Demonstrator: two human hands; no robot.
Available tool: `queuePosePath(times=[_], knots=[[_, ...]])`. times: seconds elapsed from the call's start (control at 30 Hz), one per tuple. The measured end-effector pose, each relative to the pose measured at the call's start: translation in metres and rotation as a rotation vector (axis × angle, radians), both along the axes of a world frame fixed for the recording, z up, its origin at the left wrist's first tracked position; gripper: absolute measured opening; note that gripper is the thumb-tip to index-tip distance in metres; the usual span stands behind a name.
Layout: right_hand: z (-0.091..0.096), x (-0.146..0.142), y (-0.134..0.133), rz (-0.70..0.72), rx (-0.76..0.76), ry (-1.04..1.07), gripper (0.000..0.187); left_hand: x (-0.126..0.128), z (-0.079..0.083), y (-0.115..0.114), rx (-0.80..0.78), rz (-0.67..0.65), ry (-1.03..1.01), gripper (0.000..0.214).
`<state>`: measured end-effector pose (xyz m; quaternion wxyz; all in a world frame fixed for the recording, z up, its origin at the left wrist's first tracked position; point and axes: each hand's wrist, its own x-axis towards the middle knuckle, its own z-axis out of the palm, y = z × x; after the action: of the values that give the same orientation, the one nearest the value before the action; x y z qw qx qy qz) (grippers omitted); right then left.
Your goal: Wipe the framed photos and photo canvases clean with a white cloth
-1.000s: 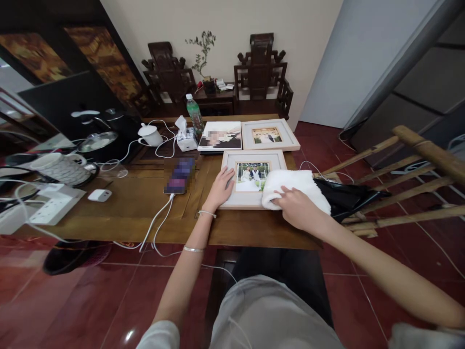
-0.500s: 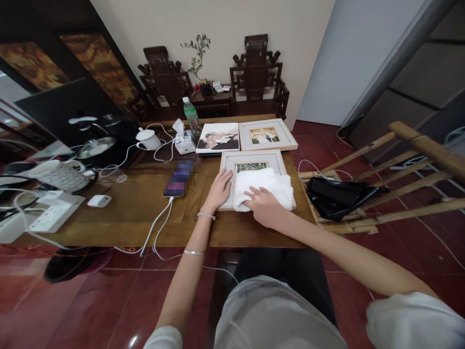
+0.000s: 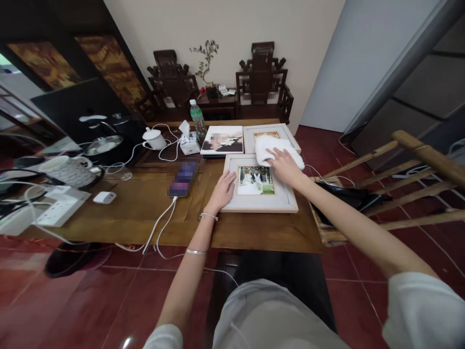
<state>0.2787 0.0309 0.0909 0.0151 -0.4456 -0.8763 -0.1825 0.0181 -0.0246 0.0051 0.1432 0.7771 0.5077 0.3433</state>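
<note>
The fluffy white rectangular cloth lies directly under the right hand, its fingers curled into it, near the table's far right corner. It partly covers a pale wooden photo frame beyond. The nearer pale rectangular picture frame lies lengthwise along the near edge; the left hand rests flat, fingers slightly apart, on its left border.

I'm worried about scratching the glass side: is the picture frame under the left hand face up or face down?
Face up: the frame shows its photo, with the left hand on its left edge.
</note>
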Motion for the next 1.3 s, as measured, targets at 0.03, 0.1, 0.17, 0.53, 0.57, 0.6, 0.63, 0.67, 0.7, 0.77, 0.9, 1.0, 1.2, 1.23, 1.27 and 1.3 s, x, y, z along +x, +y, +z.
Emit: queuePosePath(times=[0.03,0.1,0.17,0.53,0.57,0.6,0.63,0.67,0.7,0.77,0.9,1.0,1.2,1.23,1.27,1.3], knots=[[-0.007,-0.004,0.006,0.009,-0.017,-0.015,0.054,0.000,0.000,0.000,0.000,0.001,-0.004,0.041],[-0.019,-0.012,0.010,0.026,-0.056,-0.044,0.051,0.000,-0.001,0.000,0.001,0.004,-0.007,0.041],[-0.024,-0.015,0.001,0.041,-0.086,-0.061,0.046,0.000,0.000,-0.001,0.000,0.005,-0.001,0.041],[0.028,-0.009,-0.128,0.150,-0.511,-0.018,0.049,0.003,0.004,-0.002,0.013,0.014,0.029,0.041],[0.032,-0.010,-0.135,0.161,-0.543,0.006,0.050,0.002,0.004,-0.002,0.014,0.014,0.028,0.041],[0.034,-0.012,-0.139,0.171,-0.563,0.032,0.051,0.002,0.003,-0.002,0.013,0.014,0.028,0.041],[0.033,-0.015,-0.141,0.176,-0.567,0.059,0.052,0.002,0.003,-0.002,0.011,0.013,0.029,0.041],[0.030,-0.017,-0.140,0.176,-0.557,0.082,0.053,0.001,0.003,-0.002,0.010,0.013,0.029,0.041],[0.025,-0.020,-0.135,0.168,-0.538,0.099,0.055,0.001,0.003,-0.002,0.008,0.013,0.029,0.041],[0.011,-0.022,-0.118,0.136,-0.489,0.107,0.058,0.001,0.002,-0.002,0.001,0.013,0.026,0.041],[-0.008,-0.018,-0.059,0.040,-0.326,0.124,0.063,0.000,0.002,-0.001,-0.018,0.007,0.018,0.041],[-0.011,-0.015,-0.016,0.011,-0.223,0.154,0.064,0.000,0.002,-0.001,-0.012,0.009,0.023,0.041],[-0.013,-0.024,0.003,0.012,-0.244,0.102,0.058,0.000,0.002,-0.002,-0.006,0.012,0.023,0.041],[-0.013,-0.025,-0.003,0.021,-0.252,0.092,0.057,0.000,0.002,-0.002,-0.005,0.013,0.020,0.041],[-0.013,-0.026,-0.012,0.035,-0.264,0.083,0.056,0.000,0.002,-0.002,-0.002,0.015,0.017,0.041],[-0.011,-0.025,-0.021,0.052,-0.279,0.075,0.055,0.001,0.002,-0.002,0.002,0.018,0.014,0.040]])
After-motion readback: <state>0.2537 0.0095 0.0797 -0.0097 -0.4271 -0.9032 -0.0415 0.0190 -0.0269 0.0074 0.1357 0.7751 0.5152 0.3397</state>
